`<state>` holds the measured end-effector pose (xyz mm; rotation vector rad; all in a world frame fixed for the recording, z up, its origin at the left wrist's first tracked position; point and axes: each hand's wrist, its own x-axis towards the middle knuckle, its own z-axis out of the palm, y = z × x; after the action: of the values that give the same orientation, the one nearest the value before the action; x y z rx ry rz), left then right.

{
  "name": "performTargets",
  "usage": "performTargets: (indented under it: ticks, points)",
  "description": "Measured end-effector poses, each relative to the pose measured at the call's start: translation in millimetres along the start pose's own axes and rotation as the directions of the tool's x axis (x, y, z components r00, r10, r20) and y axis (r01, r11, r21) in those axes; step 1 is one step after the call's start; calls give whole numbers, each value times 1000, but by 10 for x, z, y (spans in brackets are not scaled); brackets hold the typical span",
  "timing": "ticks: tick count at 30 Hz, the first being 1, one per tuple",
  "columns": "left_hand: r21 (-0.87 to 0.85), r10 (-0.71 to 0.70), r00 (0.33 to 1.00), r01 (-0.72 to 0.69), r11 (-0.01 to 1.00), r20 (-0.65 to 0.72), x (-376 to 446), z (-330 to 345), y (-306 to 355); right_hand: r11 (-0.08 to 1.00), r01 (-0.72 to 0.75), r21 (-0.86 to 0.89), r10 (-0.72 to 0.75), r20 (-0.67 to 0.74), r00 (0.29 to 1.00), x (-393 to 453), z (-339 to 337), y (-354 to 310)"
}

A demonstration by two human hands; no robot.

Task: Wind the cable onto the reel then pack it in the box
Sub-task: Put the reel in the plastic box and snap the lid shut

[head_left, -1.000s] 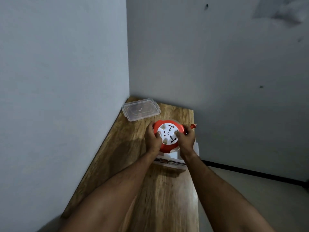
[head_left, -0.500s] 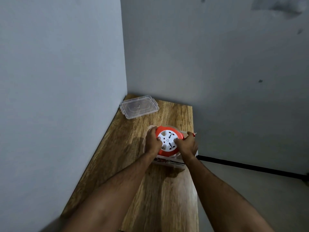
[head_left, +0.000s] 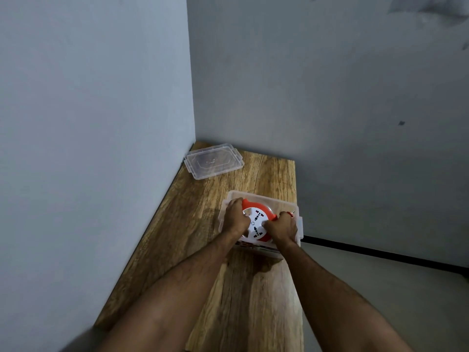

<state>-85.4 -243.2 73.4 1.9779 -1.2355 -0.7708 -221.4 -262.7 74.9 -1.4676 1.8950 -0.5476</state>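
Lowering the reel (head_left: 256,221) between both sets of curled fingers, the left hand (head_left: 234,216) and right hand (head_left: 282,227) have brought it from above the box (head_left: 284,200) down inside; packing looks nearly done, with the lid (head_left: 213,161) lying well beyond the fingers on the counter (head_left: 253,301).

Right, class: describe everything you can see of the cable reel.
The cable reel is a round orange plastic drum with a white face carrying dark socket holes. It lies flat, face up, low inside the clear plastic box on the wooden table. The left hand grips its left edge, the right hand its right edge.
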Motion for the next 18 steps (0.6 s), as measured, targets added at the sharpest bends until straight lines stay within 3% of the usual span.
performTargets:
  ticks: [18]
  points:
    - [-1, 26, 999, -26, 1000, 22, 6, 7, -10, 1000, 2, -28, -1, 25, 1000, 94, 25, 70]
